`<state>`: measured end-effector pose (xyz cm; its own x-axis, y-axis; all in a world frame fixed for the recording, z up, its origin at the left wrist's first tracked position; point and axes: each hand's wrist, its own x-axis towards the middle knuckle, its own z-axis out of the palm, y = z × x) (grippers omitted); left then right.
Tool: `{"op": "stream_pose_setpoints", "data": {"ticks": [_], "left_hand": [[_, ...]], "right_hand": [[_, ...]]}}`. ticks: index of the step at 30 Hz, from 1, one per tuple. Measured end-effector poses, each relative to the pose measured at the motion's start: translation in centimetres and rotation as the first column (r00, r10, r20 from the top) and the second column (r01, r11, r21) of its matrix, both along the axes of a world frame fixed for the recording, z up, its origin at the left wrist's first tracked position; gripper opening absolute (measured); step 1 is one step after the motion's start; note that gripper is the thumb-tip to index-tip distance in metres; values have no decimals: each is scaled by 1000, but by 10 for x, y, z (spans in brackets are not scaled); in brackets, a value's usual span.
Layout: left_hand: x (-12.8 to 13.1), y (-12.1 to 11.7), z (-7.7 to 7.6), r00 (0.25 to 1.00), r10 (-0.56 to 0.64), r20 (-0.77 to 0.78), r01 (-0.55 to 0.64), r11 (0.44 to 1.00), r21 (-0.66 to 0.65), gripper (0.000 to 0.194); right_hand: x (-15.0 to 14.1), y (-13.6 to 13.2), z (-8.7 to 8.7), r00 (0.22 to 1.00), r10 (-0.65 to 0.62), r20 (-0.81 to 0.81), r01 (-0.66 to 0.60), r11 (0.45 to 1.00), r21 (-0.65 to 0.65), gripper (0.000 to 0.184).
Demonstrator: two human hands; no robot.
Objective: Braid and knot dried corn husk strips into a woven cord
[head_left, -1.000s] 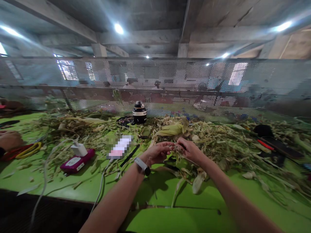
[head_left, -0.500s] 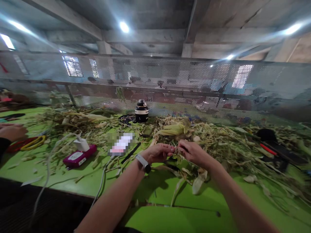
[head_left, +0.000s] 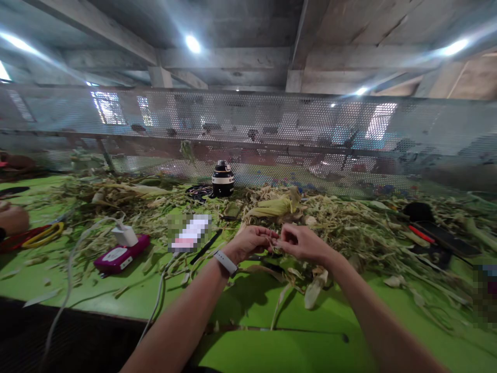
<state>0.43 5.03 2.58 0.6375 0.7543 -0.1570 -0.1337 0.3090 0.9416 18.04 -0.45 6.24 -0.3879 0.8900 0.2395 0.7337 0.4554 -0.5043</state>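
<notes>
My left hand (head_left: 248, 243), with a pale watch band (head_left: 225, 263) at the wrist, pinches a thin strip of dried husk at its fingertips. From the other side my right hand (head_left: 305, 242) meets it, thumb and fingers closed on the same strip. Most of the strip is hidden by my fingers. Just beyond my hands lies a yellowish bundle of husk (head_left: 275, 207). Below them a pale, wide husk leaf (head_left: 316, 290) rests on the green table (head_left: 279, 347).
Loose husk strips (head_left: 349, 228) cover much of the table. Left are a blurred-out phone (head_left: 192, 233), a black stick (head_left: 205, 247) and a purple power strip (head_left: 122, 255) with a white charger (head_left: 125, 235). A black bottle (head_left: 223, 180) stands behind. A co-worker's hand (head_left: 13, 218) is far left.
My fingers have shifted slightly around the strip, and my left wrist has turned a little. The whole view has slid slightly, with things on the table appearing farther left.
</notes>
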Motion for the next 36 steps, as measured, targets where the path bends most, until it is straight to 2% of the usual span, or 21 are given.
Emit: {"op": "stream_pose_setpoints", "data": {"ticks": [2,4,6,8,12,18,22,25,29,31,33,36], "left_hand": [[-1,-1,0,999,39,-11,-38,993,113,24],[-1,-1,0,998,59,-22,-53,976,209,27],[-1,-1,0,997,65,-41,-51,960,277,28],[-1,-2,1,996,69,-63,-46,948,315,30],[-2,-5,6,995,65,-77,-34,937,346,34],[-7,-4,8,996,76,-46,-56,940,338,38],[-9,-1,7,996,76,-38,-59,944,326,43],[-9,0,6,997,61,-45,-43,944,328,45],[-8,0,5,993,83,-88,-45,926,375,39],[-5,0,3,986,139,-96,-84,896,436,35],[-1,-1,-1,966,245,-83,-167,834,525,30],[2,-3,-10,899,435,-52,-282,667,690,25]], "right_hand": [[2,2,-1,987,-42,-156,33,998,-60,19],[4,6,-4,952,-53,-300,-3,983,-185,24],[3,11,-11,916,-97,-389,-38,945,-326,20],[0,15,-18,888,-178,-423,-11,913,-407,13],[-6,20,-28,851,-221,-476,19,919,-393,8],[-5,20,-28,785,-176,-594,-123,895,-429,22],[-3,20,-26,761,-140,-634,-229,856,-464,34],[-2,19,-25,775,-151,-614,-212,853,-477,35],[-1,20,-24,795,-177,-581,-122,890,-439,32],[-1,22,-25,801,-201,-564,-59,910,-409,29],[-2,23,-27,796,-230,-560,-3,923,-384,26],[-4,23,-28,772,-255,-582,35,932,-361,25]]}}
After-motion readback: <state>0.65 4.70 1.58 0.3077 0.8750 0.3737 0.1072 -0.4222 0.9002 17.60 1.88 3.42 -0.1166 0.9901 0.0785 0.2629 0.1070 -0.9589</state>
